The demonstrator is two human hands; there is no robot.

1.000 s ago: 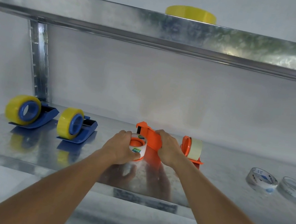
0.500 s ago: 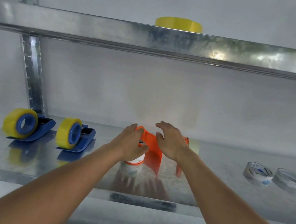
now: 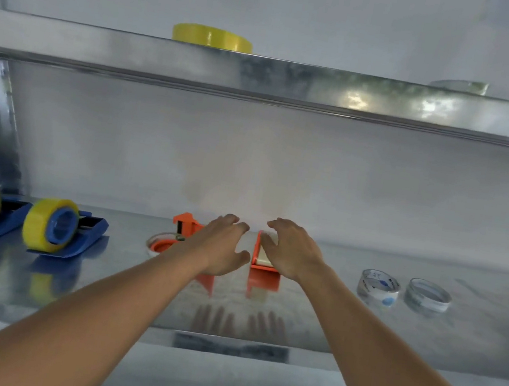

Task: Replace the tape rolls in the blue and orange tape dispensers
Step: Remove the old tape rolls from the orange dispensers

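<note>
Both hands loose-fingered and holding nothing — left hand (image 3: 222,247) and right hand (image 3: 290,251) hover over two orange dispensers (image 3: 183,227).

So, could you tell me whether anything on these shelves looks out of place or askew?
Mildly, yes. The left orange dispenser has a white roll lying flat at its base rather than upright like the yellow rolls on the blue dispensers. Both hands hover open, holding nothing.

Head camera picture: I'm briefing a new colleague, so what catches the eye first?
Two bare hands, left hand and right hand, hover open over two orange plastic tape dispensers at mid-shelf. Far left stand two blue dispensers with yellow tape rolls; a flat yellow tape roll lies on the upper shelf.
</note>
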